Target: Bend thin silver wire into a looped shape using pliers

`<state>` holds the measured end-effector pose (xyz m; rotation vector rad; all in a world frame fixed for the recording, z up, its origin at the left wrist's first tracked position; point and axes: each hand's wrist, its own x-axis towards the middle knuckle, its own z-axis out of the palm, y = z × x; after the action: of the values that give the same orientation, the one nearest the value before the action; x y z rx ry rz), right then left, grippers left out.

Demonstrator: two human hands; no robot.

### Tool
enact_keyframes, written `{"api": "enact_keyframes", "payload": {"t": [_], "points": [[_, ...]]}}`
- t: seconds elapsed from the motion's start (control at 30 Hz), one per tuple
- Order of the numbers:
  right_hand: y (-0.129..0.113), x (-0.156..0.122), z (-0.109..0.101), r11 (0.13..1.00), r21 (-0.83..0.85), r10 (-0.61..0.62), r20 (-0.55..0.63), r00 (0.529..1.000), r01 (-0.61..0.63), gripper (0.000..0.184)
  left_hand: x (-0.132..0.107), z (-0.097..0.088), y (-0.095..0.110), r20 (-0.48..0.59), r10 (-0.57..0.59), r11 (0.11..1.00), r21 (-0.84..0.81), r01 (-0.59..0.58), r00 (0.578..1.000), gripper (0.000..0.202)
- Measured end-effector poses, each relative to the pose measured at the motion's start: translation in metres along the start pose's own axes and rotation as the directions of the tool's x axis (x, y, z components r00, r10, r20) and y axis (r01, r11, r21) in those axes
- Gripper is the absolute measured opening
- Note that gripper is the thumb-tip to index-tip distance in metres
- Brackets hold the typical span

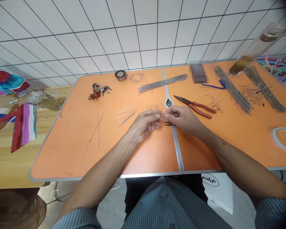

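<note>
My left hand (146, 125) is closed, thumb and fingers pinching a thin wire bent into loops (156, 108), a little left of the table's centre seam. Close beside it, my right hand (181, 117) is closed too, its thumb and forefinger pinched at the wire's right side. Dark pointed tool tips (168, 123) stick out under the right hand; the rest of that tool is hidden. Short cut wires (125, 115) lie left of my left hand. Long-nose pliers with red handles (196, 106) rest beyond my right hand.
On the orange table (69, 136) are keys (101, 90), a tape roll (120, 75), bundles of straight wire (163, 82), (233, 90) and a tall bottle (244, 62). A white ring (284, 140) lies at right. A tiled wall (147, 35) stands behind.
</note>
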<state>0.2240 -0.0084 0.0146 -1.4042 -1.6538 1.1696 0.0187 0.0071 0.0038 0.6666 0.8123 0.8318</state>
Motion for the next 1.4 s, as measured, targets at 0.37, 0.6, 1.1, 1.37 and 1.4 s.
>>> {"api": "enact_keyframes", "payload": {"t": [0.37,0.6,1.1,1.37,1.4], "points": [[0.001,0.001,0.002,0.999,0.045,-0.012,-0.025,1.0,0.013,0.022,-0.001,-0.001,0.002,-0.031,0.034,0.996,0.087,-0.031,0.999,0.028],[0.001,0.001,0.002,1.0,0.019,0.0,-0.039,0.999,0.001,0.022,0.0,-0.001,-0.005,-0.033,0.067,0.989,0.132,-0.062,0.997,0.026],[0.005,0.003,0.005,1.0,0.01,-0.019,-0.021,1.0,0.019,0.023,-0.004,0.0,0.001,-0.017,0.15,0.945,0.297,-0.139,0.989,0.031],[0.006,0.002,0.004,0.999,0.011,-0.033,-0.025,0.999,0.033,0.021,-0.004,0.001,-0.001,-0.024,0.16,0.935,0.324,-0.144,0.987,0.032],[0.007,0.002,0.005,0.999,0.001,-0.033,-0.029,0.999,0.033,0.02,-0.004,0.001,-0.001,-0.03,0.163,0.934,0.328,-0.145,0.986,0.032]]}}
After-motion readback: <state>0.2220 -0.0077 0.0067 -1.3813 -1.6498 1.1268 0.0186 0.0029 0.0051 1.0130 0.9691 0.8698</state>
